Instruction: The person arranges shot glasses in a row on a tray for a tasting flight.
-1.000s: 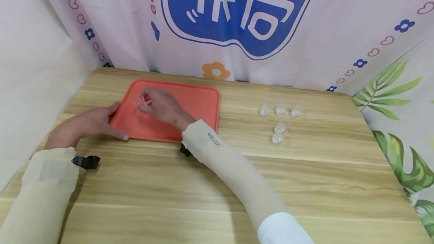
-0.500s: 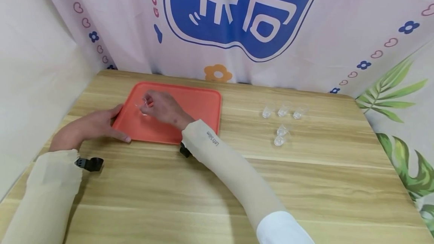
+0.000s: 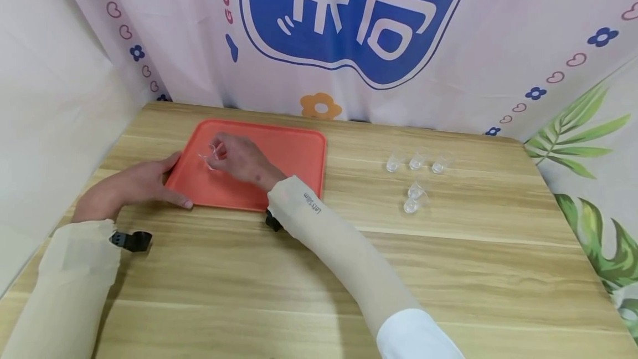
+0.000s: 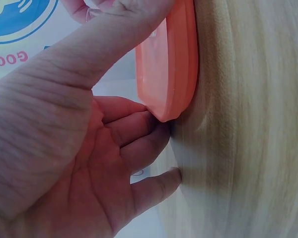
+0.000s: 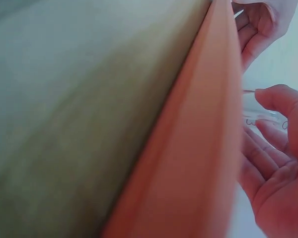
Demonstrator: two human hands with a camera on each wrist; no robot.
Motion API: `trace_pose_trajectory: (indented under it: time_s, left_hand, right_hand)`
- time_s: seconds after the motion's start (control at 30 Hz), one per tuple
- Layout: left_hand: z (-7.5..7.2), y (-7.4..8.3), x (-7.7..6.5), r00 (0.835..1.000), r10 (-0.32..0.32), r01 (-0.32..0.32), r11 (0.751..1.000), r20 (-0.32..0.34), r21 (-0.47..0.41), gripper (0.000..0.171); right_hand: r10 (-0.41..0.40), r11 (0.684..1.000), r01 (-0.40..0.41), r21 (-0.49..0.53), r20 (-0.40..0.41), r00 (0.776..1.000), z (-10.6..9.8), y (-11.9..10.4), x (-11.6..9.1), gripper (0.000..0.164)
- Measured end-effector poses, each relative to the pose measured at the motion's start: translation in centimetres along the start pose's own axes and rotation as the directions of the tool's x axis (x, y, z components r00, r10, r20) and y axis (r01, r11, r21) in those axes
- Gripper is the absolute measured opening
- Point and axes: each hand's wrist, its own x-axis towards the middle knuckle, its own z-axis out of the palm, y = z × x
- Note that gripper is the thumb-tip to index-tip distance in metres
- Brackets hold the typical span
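Note:
A red rectangular tray (image 3: 271,154) lies on the left part of the wooden table. My left hand (image 3: 142,184) holds it at the near left corner, the thumb along the front edge and the fingers against the left side. Over the left half of the tray, my right hand (image 3: 239,158) pinches a small clear cup (image 5: 263,118) between thumb and fingers. The hand hides much of the cup in the head view, and whether its base touches the tray cannot be made out. In the left wrist view, fingertips meet the tray's corner (image 4: 164,106).
Several small clear cups stand right of the tray: a row with a middle cup (image 3: 416,162) at the back, and two close together, one a near cup (image 3: 411,205). A printed curtain (image 3: 279,82) hangs along the table's back edge. The wooden table (image 3: 319,276) extends toward me.
Over the last second, the head view has shifted slightly. Both hands keep nearly the same places: the left at the tray's corner, the right with the clear cup over the tray.

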Motion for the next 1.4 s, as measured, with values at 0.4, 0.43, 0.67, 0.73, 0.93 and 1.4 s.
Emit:
trace_pose_trajectory:
  time_s: [0.4,0.43,0.67,0.73,0.93,1.4]
  left_hand:
    - [0.0,0.0,-0.2,1.000,0.023,-0.023,1.000,-0.007,0.008,0.129]
    - [0.0,0.1,-0.2,1.000,0.019,-0.019,1.000,-0.008,0.010,0.129]
    - [0.0,0.0,-0.3,1.000,0.011,-0.011,1.000,0.002,-0.003,0.130]
    - [0.0,0.0,-0.3,1.000,0.008,-0.008,1.000,0.004,-0.009,0.130]
    - [0.1,0.1,-0.4,1.000,0.003,-0.003,1.000,-0.006,-0.015,0.130]
    - [0.5,0.1,-0.4,1.000,0.003,-0.003,1.000,-0.020,-0.023,0.132]
  right_hand:
    - [0.029,0.999,-0.028,-0.039,0.035,0.999,-0.2,0.1,-0.2,0.026]
    - [0.034,0.999,-0.033,-0.024,0.038,0.999,-0.3,0.2,-0.3,0.026]
    - [0.029,0.999,-0.032,0.044,0.062,0.998,-1.1,0.9,-1.4,0.028]
    - [0.017,0.998,-0.021,0.057,0.072,0.997,-1.5,1.1,-2.0,0.030]
    - [-0.007,0.999,0.002,0.048,0.105,0.994,-2.6,1.8,-3.5,0.035]
    - [-0.131,0.990,0.135,-0.044,0.095,0.987,-4.9,2.5,-7.8,0.030]
